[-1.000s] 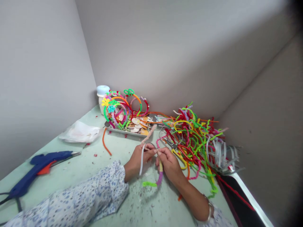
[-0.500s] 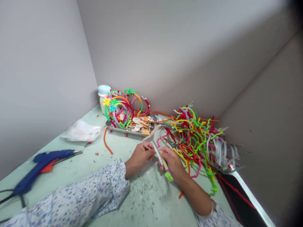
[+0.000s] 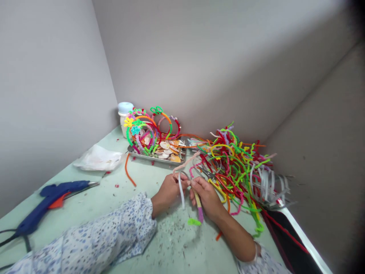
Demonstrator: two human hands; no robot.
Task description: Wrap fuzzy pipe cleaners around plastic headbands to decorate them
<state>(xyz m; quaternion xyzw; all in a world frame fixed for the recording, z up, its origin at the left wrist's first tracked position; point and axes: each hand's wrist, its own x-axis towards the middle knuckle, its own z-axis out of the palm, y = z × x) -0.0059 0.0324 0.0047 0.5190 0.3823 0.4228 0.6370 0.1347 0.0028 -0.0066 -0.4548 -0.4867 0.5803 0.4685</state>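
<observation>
Both hands meet over the middle of the table around a thin headband (image 3: 181, 192). Its bare whitish end curves down in front of the fingers of my left hand (image 3: 169, 193). My left hand is closed, pinching a pale pink pipe cleaner (image 3: 186, 162) whose loose end rises toward the back right. My right hand (image 3: 210, 198) is closed on the headband's wrapped part, which hangs below the fingers in yellow and purple, with a bright green tip (image 3: 194, 222). The exact grip between the fingertips is partly hidden.
A tangled heap of coloured pipe cleaners (image 3: 236, 167) with scissors (image 3: 207, 173) lies right, beside bare headbands (image 3: 269, 186). Behind are a metal tray (image 3: 168, 160) of shells, finished headbands (image 3: 142, 131) and a lidded jar (image 3: 125, 108). A blue glue gun (image 3: 54, 201) and plastic bag (image 3: 98, 158) lie left.
The headband has turned: its bare end has swung left and down, and the green tip has moved left. The pink pipe cleaner's loose end has shifted right.
</observation>
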